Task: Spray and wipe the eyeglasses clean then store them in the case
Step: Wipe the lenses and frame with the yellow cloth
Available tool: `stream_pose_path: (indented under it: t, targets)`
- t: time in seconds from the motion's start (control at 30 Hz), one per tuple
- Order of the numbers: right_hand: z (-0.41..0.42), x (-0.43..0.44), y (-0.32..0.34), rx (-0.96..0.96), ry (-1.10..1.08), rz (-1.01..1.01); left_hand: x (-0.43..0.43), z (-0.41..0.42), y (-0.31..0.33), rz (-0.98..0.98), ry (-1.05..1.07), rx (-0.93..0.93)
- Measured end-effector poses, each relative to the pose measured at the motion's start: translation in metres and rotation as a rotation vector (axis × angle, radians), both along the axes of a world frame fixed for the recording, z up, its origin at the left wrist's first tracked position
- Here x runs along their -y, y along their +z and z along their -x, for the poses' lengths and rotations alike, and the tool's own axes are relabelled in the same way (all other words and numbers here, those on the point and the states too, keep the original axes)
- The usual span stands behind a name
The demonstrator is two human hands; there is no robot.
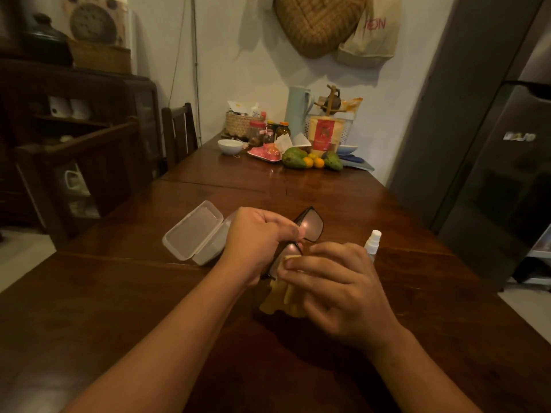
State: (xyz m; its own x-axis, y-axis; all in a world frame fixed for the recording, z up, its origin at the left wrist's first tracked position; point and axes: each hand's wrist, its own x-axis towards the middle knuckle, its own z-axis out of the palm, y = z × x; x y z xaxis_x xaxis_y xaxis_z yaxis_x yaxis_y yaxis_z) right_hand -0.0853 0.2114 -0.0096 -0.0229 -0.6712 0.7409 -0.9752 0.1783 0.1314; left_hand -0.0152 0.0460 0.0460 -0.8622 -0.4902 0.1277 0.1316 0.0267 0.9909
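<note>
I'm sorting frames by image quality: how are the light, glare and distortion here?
Head view: dim, warm indoor light; a bright glare spot on the far lens of the eyeglasses; soft sheen on the table; wide-angle bending tilts the refrigerator; the yellow cloth lies in shadow beneath the right hand.

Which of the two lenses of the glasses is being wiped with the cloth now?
The near lens, the one closer to the person. The right hand presses the yellow cloth on it. The far lens is bare and reflects light.
</note>
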Motion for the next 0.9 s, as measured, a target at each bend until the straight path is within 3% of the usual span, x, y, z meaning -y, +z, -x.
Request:
stream_pose_path:
  t: [0.17, 0.4, 0.63, 0.9]
  targets:
    - [0.004, 0.0, -0.002, 0.066, -0.12, 0.048, -0.002, 0.001, -0.001, 0.059, 0.007, -0.014]
    - [0.0, 0.007, -0.003, 0.011, 0.054, -0.019, 0.001, -0.001, 0.0, 0.033, -0.021, 0.022]
    - [0.008, 0.006, -0.008, 0.036, -0.077, 0.076, -0.001, 0.0, 0.0, 0.057, -0.001, 0.019]
    - [0.008, 0.004, -0.006, 0.012, 0.053, 0.018, 0.005, 0.001, -0.001, 0.094, 0.005, 0.021]
